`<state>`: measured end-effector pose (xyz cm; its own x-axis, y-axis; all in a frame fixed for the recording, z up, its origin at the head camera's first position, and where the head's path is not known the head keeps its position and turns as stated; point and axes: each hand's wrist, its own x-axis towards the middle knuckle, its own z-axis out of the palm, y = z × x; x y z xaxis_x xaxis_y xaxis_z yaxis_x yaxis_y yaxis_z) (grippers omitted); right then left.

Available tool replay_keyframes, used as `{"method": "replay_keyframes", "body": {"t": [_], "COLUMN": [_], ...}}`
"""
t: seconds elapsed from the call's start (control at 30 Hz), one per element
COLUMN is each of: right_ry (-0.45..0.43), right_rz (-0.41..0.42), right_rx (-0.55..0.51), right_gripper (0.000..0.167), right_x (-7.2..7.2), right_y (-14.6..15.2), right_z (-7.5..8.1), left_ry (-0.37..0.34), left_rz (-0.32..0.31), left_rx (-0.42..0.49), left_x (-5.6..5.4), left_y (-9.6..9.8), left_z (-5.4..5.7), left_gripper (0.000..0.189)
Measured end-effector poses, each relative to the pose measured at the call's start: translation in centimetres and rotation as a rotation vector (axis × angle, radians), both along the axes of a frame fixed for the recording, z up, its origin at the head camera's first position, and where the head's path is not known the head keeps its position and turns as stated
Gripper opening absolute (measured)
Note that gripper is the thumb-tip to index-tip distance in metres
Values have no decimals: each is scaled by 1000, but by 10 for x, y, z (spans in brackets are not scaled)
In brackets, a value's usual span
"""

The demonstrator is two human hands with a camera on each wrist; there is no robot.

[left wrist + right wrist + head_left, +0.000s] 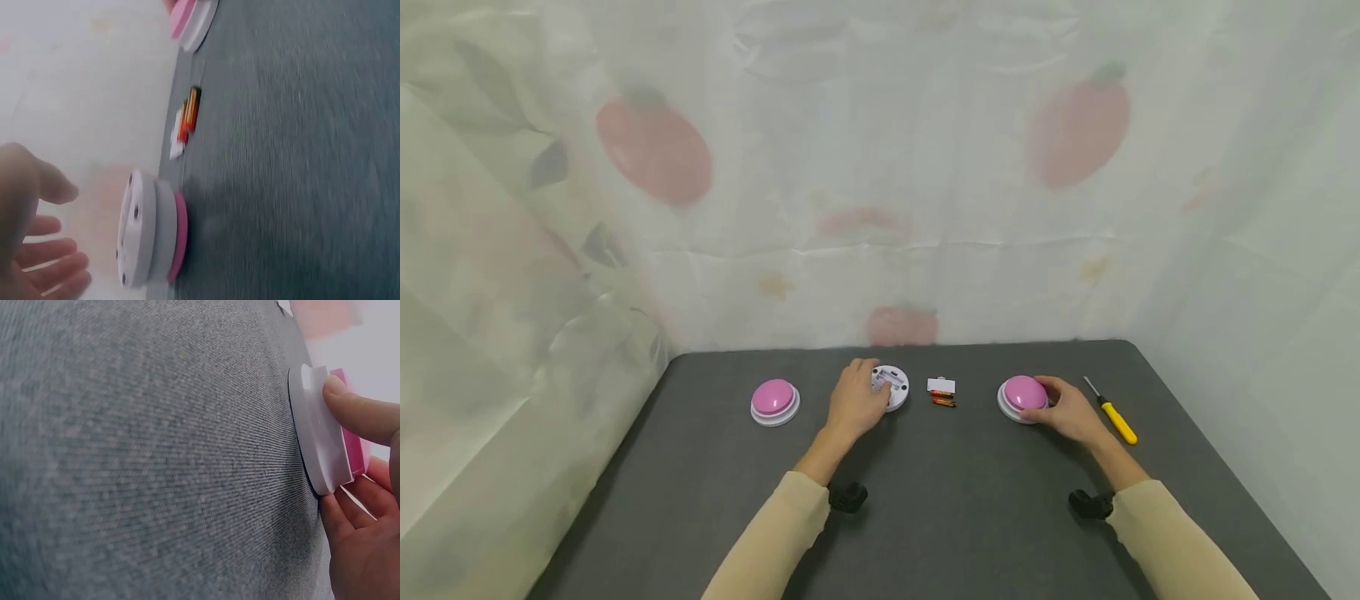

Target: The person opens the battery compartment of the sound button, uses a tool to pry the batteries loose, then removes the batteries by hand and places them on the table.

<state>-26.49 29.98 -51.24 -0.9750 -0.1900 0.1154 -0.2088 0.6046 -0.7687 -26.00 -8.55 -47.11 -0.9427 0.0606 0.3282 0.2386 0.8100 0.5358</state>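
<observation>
While the right hand [1071, 411] grips, the left hand [857, 397] hovers loose

On the grey table [955, 500], the right hand pinches a pink button [1023, 393] by its sides, dome up; the left hand, fingers relaxed, is just clear of an overturned button [895, 392]. Both should prove light, stiff and smooth, best held round the rim. Behind hangs a printed curtain [970, 292].

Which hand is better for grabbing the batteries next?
Probably the left hand. It looks empty, beside the upside-down button, and it's closer to the batteries. The right hand is busy gripping a pink button.
</observation>
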Motion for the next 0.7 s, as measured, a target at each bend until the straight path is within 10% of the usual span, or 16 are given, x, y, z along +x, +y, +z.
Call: {"method": "replay_keyframes", "body": {"t": [0.33, 0.7], "right_ry": [-4, 0], "right_rz": [19, 26], "right_rx": [-7, -4], "right_gripper": [77, 76], "right_x": [3, 7], "right_y": [1, 3], "right_z": [1, 1], "left_ry": [109, -79], "left_rz": [-232, -379], "left_rx": [53, 66], "left_x": [2, -6], "left_y": [50, 100], "left_z": [3, -9], "left_gripper": [50, 68]}}
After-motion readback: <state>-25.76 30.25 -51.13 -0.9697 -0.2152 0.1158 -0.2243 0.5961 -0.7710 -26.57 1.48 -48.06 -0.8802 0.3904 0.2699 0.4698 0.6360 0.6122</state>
